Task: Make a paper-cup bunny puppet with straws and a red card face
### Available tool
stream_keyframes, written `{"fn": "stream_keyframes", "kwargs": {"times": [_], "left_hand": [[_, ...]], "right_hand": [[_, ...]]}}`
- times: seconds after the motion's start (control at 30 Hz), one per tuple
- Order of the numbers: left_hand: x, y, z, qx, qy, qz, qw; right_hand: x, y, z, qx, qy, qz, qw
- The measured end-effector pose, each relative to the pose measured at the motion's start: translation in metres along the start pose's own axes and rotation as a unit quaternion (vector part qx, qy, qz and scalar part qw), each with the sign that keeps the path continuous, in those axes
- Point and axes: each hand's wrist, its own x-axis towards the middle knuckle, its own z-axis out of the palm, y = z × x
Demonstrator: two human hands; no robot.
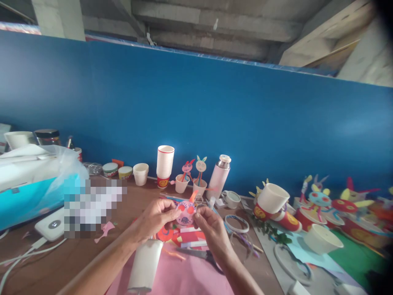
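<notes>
Between my two hands is a pink paper face (185, 217) with red eyes, drawn lashes and a dark patterned mouth. An orange ear-like strip (193, 196) stands up from its top. My left hand (161, 215) pinches the left edge of the face, and my right hand (210, 227) pinches its right edge. Below them lie red paper pieces (193, 237) and scissors (196, 253), partly covered by my right forearm. A white cylinder, perhaps a paper cup (145, 264), is beside my left forearm on a pink sheet (190, 276).
Behind my hands stand stacked paper cups (165, 162), two cup figures with paper heads (201, 166) and a pink thermos (219, 178). To the right are a tape roll (237, 224), tilted cups (273, 197) and several finished figures (319, 199). A white power bank (52, 224) with cables lies left.
</notes>
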Motion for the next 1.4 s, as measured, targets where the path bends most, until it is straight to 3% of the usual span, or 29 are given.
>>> {"fn": "stream_keyframes", "kwargs": {"times": [0.33, 0.47, 0.57, 0.7, 0.8, 0.9, 1.13, 1.4], "left_hand": [[-0.001, 0.003, 0.0, -0.093, 0.019, -0.042, 0.995], [0.0, 0.007, -0.008, -0.099, 0.059, -0.019, 0.993], [0.0, 0.011, -0.013, -0.099, 0.071, -0.007, 0.992], [-0.001, 0.013, -0.018, -0.091, 0.066, -0.004, 0.994], [-0.001, 0.012, -0.019, -0.1, 0.066, -0.004, 0.993], [-0.001, 0.012, -0.018, -0.113, 0.062, -0.004, 0.992], [-0.002, 0.012, -0.017, -0.1, 0.049, 0.007, 0.994], [-0.001, 0.01, -0.017, -0.085, 0.045, 0.007, 0.995]], "right_hand": [[0.0, 0.001, 0.002, -0.01, -0.004, -0.004, 1.0], [0.004, 0.017, 0.0, -0.111, -0.023, 0.002, 0.994], [0.004, 0.035, 0.002, -0.258, -0.039, -0.026, 0.965], [0.003, 0.057, 0.012, -0.417, -0.062, -0.073, 0.904], [0.003, 0.066, 0.018, -0.489, -0.066, -0.09, 0.865], [0.002, 0.069, 0.022, -0.513, -0.077, -0.092, 0.85], [0.003, 0.076, 0.023, -0.542, -0.059, -0.051, 0.837], [0.001, 0.085, 0.025, -0.493, -0.029, -0.04, 0.869]]}}
